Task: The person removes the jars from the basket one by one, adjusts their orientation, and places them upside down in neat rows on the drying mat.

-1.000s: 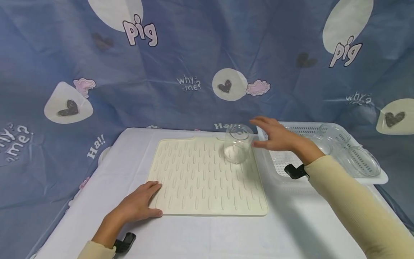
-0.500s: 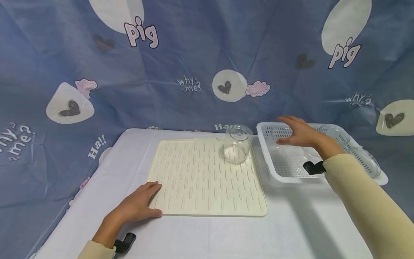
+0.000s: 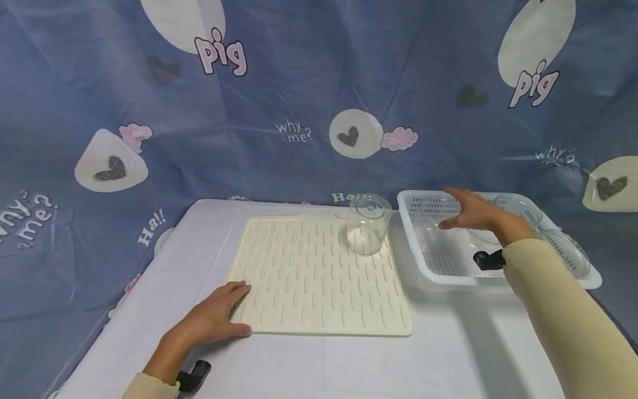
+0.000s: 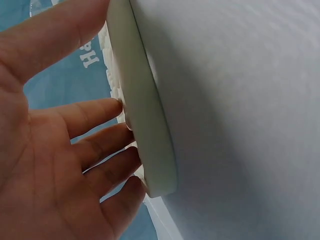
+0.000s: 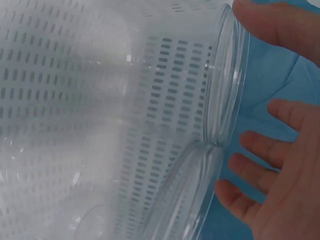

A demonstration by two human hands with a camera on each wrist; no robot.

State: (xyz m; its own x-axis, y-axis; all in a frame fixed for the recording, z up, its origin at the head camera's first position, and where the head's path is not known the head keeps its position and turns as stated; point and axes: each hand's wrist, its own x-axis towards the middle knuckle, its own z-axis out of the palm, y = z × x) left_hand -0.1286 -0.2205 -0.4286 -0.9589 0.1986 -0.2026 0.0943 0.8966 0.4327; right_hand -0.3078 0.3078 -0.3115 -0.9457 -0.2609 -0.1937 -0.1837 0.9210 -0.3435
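Tabletop (image 3: 279,368): white-covered, carrying everything here.
Left hand (image 3: 211,316): at the near left corner of the mat, grip spread, fingers along its edge and nothing pinched; it probably steadies the mat against sliding.
Ridged mat (image 3: 319,282): cream, flat in front of the person, a long side facing them, seemingly so both hands can reach across it.
White basket (image 3: 448,279): on the right, beside the mat; its slotted walls probably keep the clear pieces together.
Right hand (image 3: 476,211): over the basket, thumb and fingers spread wide as if to span a rim; whether they touch a clear container (image 3: 440,206) there, I cannot tell.
Clear containers (image 3: 565,252): more in the basket's right part, outlines hard to separate.
Standing container (image 3: 369,224): clear, on the mat's far right part, resting on one end, likely for stability.
Blue cloth (image 3: 279,177): hangs behind everything.
Changed: a second ago the right hand was beside the standing container; now it is over the basket. Left hand, mat and standing container stay put.
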